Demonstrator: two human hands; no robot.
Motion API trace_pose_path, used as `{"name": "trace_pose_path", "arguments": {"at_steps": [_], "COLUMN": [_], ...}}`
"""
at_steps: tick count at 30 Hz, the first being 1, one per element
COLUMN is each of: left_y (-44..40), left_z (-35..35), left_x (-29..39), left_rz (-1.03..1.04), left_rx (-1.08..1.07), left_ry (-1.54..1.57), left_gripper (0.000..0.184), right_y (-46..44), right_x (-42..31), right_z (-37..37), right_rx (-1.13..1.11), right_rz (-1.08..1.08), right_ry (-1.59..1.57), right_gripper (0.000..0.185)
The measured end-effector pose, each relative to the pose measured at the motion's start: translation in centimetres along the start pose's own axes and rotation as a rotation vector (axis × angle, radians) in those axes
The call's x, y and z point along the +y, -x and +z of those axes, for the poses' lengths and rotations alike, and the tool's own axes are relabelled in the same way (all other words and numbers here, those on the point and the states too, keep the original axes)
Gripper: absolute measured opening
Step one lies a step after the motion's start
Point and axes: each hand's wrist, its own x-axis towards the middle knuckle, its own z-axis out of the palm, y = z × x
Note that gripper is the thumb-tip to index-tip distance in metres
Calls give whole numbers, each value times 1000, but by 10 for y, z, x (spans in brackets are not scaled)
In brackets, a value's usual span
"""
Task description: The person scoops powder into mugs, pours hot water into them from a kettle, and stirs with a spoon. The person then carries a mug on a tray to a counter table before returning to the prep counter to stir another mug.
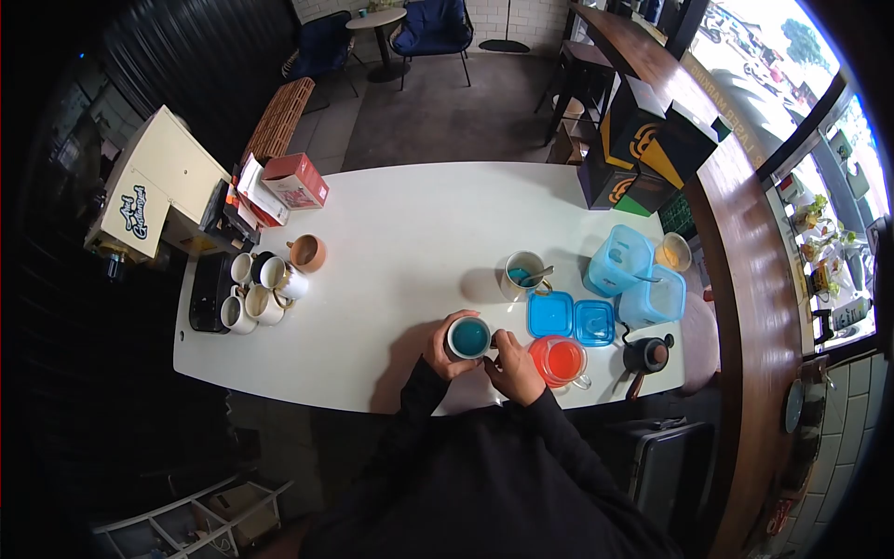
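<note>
Between both hands is a cup (468, 337) with blue liquid inside, held over the near edge of the white table. My left hand (440, 350) wraps round its left side, fingers closed. At the cup's right side, my right hand (515, 366) is closed on what looks like the handle, mostly hidden by the fingers. Just right of that hand stands a glass jug (559, 361) of red liquid. Beyond the cup stands a mug (522, 277) with a spoon (537, 276) resting in blue contents.
Two blue lids (550, 314) lie beside blue plastic containers (621, 260) at the right. Near them sits a dark kettle-like pot (645, 355). Several cups (270, 289) cluster at the left by a cream machine (158, 186). Dark boxes (643, 149) stand at the back right.
</note>
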Motion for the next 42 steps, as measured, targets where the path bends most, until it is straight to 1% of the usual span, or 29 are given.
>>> {"name": "trace_pose_path", "arguments": {"at_steps": [3,8,11,15,17,21,23,24,25,26,27,28,29,31,32,33,34,35,37,39,40,42], "left_y": [6,24,34,43,47,66,79,89,94,103,112,122,135,160,169,178,186,196,217,243,257,287], "left_z": [2,3,3,8,13,35,43,51,59,65,73,77,78,83,85,86,88,91,91,88,86,86], "left_x": [-2,-3,-4,-13,-11,4,11,2,15,16,17,21,15,-4,-1,1,10,16,24,24,23,26], "left_rz": [-7,-27,-65,-49,-33,-123,-138,-141,-132,-139,-149,-155,-150,-165,-204,-190,-215,-236,-185,-92,-68,-4], "left_rx": [7,28,63,115,186,339,439,489,558,649,745,812,851,964,1010,1056,1094,1137,1236,1333,1389,1510], "left_ry": [-4,43,18,37,-94,-56,-84,115,122,153,189,205,194,294,277,272,333,398,410,438,440,429], "left_gripper": [75,78,79,85,92,98,97,93,86,82,79,71,71,70,65,65,64,62,58,45,45,45], "right_y": [4,8,9,10,9,8,10,10,11,14,14,15,13,11,9,8,7,9,13,19,24,37], "right_x": [8,16,19,13,8,19,25,26,29,32,37,40,42,46,45,43,44,43,34,17,2,-22], "right_z": [3,9,12,10,4,7,18,21,22,23,27,27,28,29,26,24,24,27,27,29,29,36], "right_rx": [-21,-83,-102,-90,-217,-233,-153,-177,-175,-178,-177,-192,-201,-199,-226,-257,-279,-229,-266,-315,-343,-419], "right_rz": [-40,-36,-86,-148,25,-36,-77,-99,-87,-73,-104,-94,-90,-113,-96,-79,-89,-153,-116,-112,-144,-217], "right_ry": [20,-30,-47,-39,-165,-167,-165,-184,-185,-184,-178,-182,-183,-195,-175,-155,-126,-152,-117,-96,-153,-112], "right_gripper": [38,32,29,30,37,34,32,32,31,30,28,26,25,22,24,26,25,23,20,18,17,17]}}
